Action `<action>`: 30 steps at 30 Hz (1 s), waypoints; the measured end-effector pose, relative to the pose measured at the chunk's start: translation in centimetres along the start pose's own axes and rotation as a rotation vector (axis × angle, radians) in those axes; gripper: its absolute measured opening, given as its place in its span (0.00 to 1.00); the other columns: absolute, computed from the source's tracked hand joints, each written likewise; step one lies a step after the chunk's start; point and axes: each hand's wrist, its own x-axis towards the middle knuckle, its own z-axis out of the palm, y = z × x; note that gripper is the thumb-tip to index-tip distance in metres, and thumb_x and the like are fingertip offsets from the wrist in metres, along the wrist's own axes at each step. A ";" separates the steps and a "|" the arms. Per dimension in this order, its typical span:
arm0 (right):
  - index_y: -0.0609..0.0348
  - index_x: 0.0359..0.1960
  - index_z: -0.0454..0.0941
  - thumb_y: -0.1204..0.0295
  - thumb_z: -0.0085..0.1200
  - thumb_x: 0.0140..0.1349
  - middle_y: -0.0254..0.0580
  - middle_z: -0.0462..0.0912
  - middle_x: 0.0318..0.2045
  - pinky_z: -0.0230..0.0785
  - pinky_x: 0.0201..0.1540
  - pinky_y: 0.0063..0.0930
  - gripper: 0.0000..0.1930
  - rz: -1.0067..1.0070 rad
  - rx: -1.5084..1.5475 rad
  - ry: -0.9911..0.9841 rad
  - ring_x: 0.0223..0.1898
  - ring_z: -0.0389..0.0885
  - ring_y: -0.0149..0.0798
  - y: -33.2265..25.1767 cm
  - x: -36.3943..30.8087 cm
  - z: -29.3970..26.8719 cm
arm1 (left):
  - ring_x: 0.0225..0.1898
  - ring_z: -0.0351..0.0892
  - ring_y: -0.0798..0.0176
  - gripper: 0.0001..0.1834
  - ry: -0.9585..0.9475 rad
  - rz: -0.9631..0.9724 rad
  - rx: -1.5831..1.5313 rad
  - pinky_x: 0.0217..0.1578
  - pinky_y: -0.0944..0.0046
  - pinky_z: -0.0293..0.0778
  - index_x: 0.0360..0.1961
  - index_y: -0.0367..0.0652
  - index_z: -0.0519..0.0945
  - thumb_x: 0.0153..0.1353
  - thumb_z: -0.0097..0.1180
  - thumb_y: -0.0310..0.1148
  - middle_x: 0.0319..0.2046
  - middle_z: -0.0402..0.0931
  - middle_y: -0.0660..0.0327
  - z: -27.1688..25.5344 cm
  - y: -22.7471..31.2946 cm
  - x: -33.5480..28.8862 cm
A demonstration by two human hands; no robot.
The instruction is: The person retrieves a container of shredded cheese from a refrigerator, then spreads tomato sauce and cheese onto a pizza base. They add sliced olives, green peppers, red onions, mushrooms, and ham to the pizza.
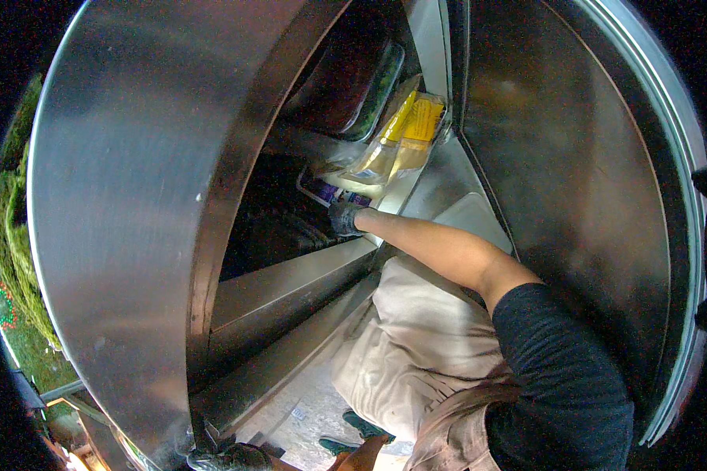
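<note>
My right hand (344, 218), in a black glove, reaches into the open steel fridge. It is at a flat pack with a purple label (322, 187); its fingertips are hidden, so a grip on the pack cannot be made out. Just beyond it lie clear plastic bags with yellow labels (404, 129), holding something pale. Down at the lower left is my left hand (236, 457), also black-gloved, by the bottom corner of the steel front. Its fingers are dark and partly cut off by the picture's edge.
A clear lidded tub (373, 94) stands deeper in the fridge. The open steel door (565, 165) rises on my right. A broad steel panel (126, 173) borders the opening on the left. Below, a steel sill (291, 286) runs above the worn floor (298, 412).
</note>
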 end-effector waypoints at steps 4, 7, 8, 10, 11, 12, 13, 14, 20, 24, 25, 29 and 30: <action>0.48 0.31 0.92 0.68 0.59 0.54 0.36 0.90 0.31 0.80 0.33 0.44 0.09 -0.113 -0.328 -0.207 0.33 0.88 0.44 0.3 1.7 2.4 | 0.34 0.78 0.50 0.32 -0.002 -0.001 -0.005 0.37 0.47 0.78 0.42 0.30 0.82 0.56 0.65 0.55 0.37 0.81 0.43 -0.1 -0.1 0.0; 0.45 0.32 0.92 0.65 0.59 0.57 0.32 0.89 0.32 0.80 0.32 0.44 0.09 -0.121 -0.177 -0.178 0.33 0.88 0.40 0.5 4.9 6.0 | 0.35 0.78 0.50 0.32 -0.002 0.000 -0.001 0.37 0.48 0.78 0.42 0.30 0.81 0.57 0.65 0.54 0.38 0.81 0.43 -0.1 -0.2 0.0; 0.44 0.32 0.92 0.63 0.59 0.58 0.31 0.89 0.32 0.81 0.32 0.43 0.09 -0.124 -0.037 -0.140 0.33 0.88 0.39 0.5 5.8 6.9 | 0.35 0.78 0.50 0.32 -0.003 -0.002 -0.004 0.38 0.48 0.78 0.43 0.30 0.81 0.57 0.65 0.54 0.38 0.81 0.43 -0.2 -0.3 0.1; 0.43 0.31 0.92 0.63 0.59 0.57 0.30 0.89 0.32 0.81 0.32 0.43 0.09 -0.227 -0.175 -0.149 0.33 0.88 0.38 0.3 6.7 8.0 | 0.35 0.78 0.50 0.32 -0.002 -0.003 -0.004 0.38 0.48 0.78 0.43 0.30 0.81 0.57 0.64 0.54 0.38 0.81 0.43 -0.3 -0.3 0.1; 0.43 0.31 0.92 0.63 0.59 0.57 0.30 0.89 0.32 0.81 0.32 0.42 0.09 -0.278 -0.244 -0.154 0.33 0.88 0.38 0.3 6.8 8.1 | 0.35 0.78 0.50 0.31 -0.002 -0.005 -0.001 0.38 0.48 0.78 0.43 0.30 0.81 0.57 0.64 0.54 0.39 0.81 0.43 -0.4 -0.3 0.0; 0.43 0.31 0.92 0.63 0.59 0.57 0.30 0.89 0.32 0.81 0.32 0.42 0.09 -0.330 -0.312 -0.159 0.33 0.88 0.38 0.2 6.7 7.8 | 0.35 0.78 0.50 0.31 -0.001 -0.003 0.001 0.38 0.48 0.78 0.43 0.30 0.81 0.57 0.64 0.54 0.39 0.81 0.43 -0.5 -0.3 0.1; 0.43 0.30 0.91 0.63 0.59 0.57 0.30 0.89 0.31 0.81 0.32 0.41 0.08 -0.341 -0.341 -0.171 0.33 0.88 0.38 0.2 6.3 7.4 | 0.36 0.78 0.50 0.31 -0.001 -0.003 -0.001 0.38 0.48 0.78 0.43 0.30 0.81 0.57 0.64 0.54 0.39 0.81 0.43 -0.6 -0.4 0.0; 0.43 0.29 0.91 0.63 0.60 0.56 0.30 0.89 0.30 0.80 0.32 0.41 0.07 -0.345 -0.365 -0.173 0.32 0.87 0.38 0.1 5.8 6.8 | 0.36 0.78 0.50 0.31 -0.001 -0.004 0.001 0.39 0.48 0.78 0.44 0.31 0.81 0.58 0.64 0.54 0.39 0.81 0.43 -0.7 -0.4 0.1; 0.45 0.23 0.89 0.66 0.62 0.52 0.31 0.88 0.26 0.79 0.31 0.38 0.05 -0.157 -0.285 -0.038 0.30 0.87 0.39 -0.2 4.4 6.7 | 0.37 0.78 0.50 0.31 -0.004 -0.004 0.006 0.40 0.49 0.78 0.45 0.31 0.81 0.58 0.64 0.53 0.40 0.81 0.43 -1.1 -0.6 0.0; 0.50 0.24 0.89 0.68 0.59 0.54 0.38 0.87 0.25 0.77 0.30 0.41 0.07 -0.012 -0.014 0.274 0.28 0.85 0.45 -0.8 6.8 11.3 | 0.37 0.78 0.50 0.30 -0.007 -0.003 0.014 0.40 0.49 0.78 0.45 0.31 0.80 0.59 0.63 0.53 0.41 0.81 0.43 -1.3 -0.8 -0.1; 0.51 0.25 0.89 0.68 0.58 0.54 0.39 0.87 0.26 0.76 0.30 0.42 0.07 -0.005 0.082 0.340 0.29 0.85 0.47 -0.9 7.4 12.3 | 0.37 0.78 0.50 0.30 -0.006 -0.002 0.012 0.40 0.49 0.78 0.46 0.31 0.80 0.59 0.63 0.53 0.41 0.81 0.43 -1.3 -0.8 -0.1; 0.50 0.27 0.89 0.69 0.58 0.54 0.40 0.86 0.27 0.75 0.32 0.45 0.07 -0.008 0.241 0.413 0.31 0.85 0.50 -0.8 8.0 13.7 | 0.38 0.78 0.51 0.30 -0.008 -0.001 0.016 0.41 0.49 0.78 0.46 0.32 0.80 0.60 0.63 0.52 0.41 0.81 0.43 -1.5 -0.9 0.0; 0.49 0.28 0.89 0.69 0.58 0.54 0.40 0.86 0.27 0.75 0.32 0.45 0.07 -0.010 0.263 0.415 0.31 0.85 0.50 -0.6 7.6 13.3 | 0.38 0.78 0.51 0.30 -0.008 0.002 0.019 0.41 0.50 0.78 0.46 0.32 0.80 0.60 0.63 0.52 0.41 0.81 0.43 -1.5 -0.9 -0.1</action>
